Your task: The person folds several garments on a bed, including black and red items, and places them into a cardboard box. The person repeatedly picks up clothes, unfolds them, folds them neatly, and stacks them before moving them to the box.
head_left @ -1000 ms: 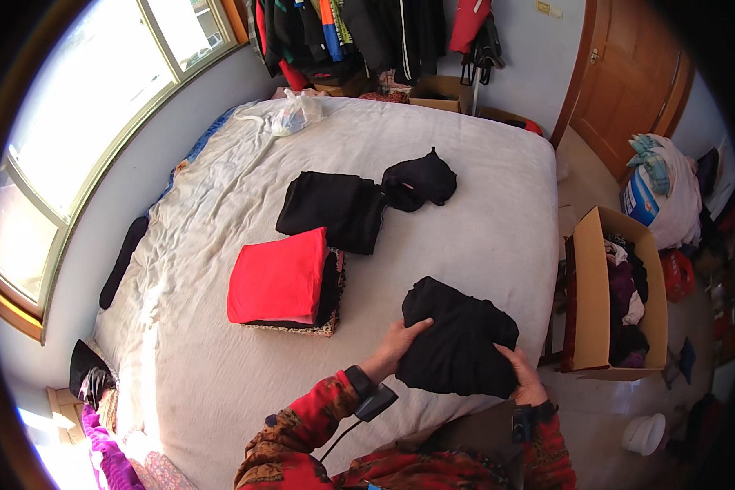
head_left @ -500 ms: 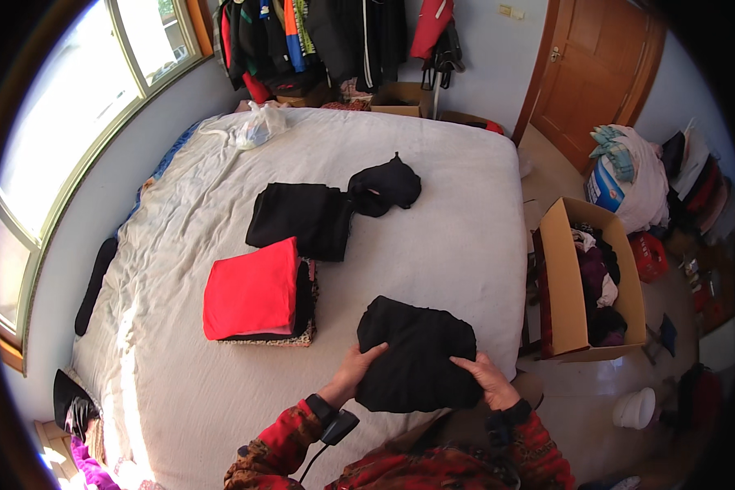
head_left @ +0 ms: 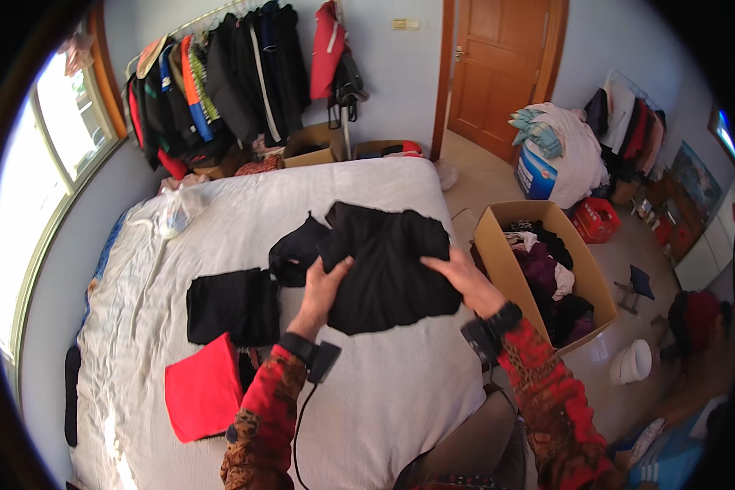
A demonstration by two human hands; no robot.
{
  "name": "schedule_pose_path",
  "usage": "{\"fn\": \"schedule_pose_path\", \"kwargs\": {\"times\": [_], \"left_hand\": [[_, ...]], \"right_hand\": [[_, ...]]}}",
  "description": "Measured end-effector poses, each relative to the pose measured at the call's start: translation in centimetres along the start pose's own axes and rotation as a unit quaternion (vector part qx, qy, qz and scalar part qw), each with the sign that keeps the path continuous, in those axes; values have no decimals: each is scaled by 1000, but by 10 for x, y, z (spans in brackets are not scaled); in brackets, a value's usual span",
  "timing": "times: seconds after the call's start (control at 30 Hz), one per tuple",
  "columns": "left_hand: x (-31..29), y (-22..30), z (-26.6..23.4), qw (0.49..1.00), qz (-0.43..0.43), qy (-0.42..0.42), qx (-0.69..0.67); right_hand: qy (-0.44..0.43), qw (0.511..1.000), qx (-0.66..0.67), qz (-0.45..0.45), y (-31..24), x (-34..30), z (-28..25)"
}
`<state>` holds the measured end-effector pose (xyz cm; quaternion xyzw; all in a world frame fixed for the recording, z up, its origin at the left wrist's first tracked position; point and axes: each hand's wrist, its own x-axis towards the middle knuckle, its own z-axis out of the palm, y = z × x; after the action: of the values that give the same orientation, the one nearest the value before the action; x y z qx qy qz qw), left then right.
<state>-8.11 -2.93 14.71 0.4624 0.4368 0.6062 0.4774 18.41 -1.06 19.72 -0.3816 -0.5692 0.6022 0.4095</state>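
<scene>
A folded black garment [head_left: 394, 269] hangs between my two hands above the bed. My left hand [head_left: 322, 294] grips its left edge, thumb on top. My right hand [head_left: 469, 282] grips the right edge the same way. Behind the garment's left side, partly covered by it, lies a crumpled black cloth item [head_left: 296, 247]. Further left rest folded black clothes [head_left: 231, 307]. Nearer to me is a folded red cloth [head_left: 202, 392] on top of a pile, partly hidden by my left sleeve.
The bed [head_left: 384, 384] has a pale, wrinkled cover. At its right stands an open cardboard box [head_left: 498, 245] of clothes. A plastic bag [head_left: 178, 214] lies at the far left. Beyond are hanging jackets [head_left: 245, 73], a wooden door [head_left: 498, 69] and a white bucket [head_left: 631, 362].
My hands have carried the black garment forward and away from me, partly over the crumpled black item. The view has tilted up and turned right, showing more of the room.
</scene>
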Motion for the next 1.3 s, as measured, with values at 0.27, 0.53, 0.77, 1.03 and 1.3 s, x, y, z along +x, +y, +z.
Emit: {"fn": "schedule_pose_path", "kwargs": {"times": [0.27,0.53,0.77,1.03,1.3], "left_hand": [[119,-78,-41,919,-69,123,368],[-36,-168,19,826,183,28,532],[-93,-189,142,818,130,-55,558],[-101,-193,155,793,144,-49,589],[-99,-199,163,780,131,-50,609]], "right_hand": [[198,953,-221,55,70,68,-80],[113,949,-273,104,150,-95,-115],[101,972,-197,80,109,-175,-112],[286,945,-157,1,71,-208,-176],[341,909,-233,56,76,-211,-286]]}}
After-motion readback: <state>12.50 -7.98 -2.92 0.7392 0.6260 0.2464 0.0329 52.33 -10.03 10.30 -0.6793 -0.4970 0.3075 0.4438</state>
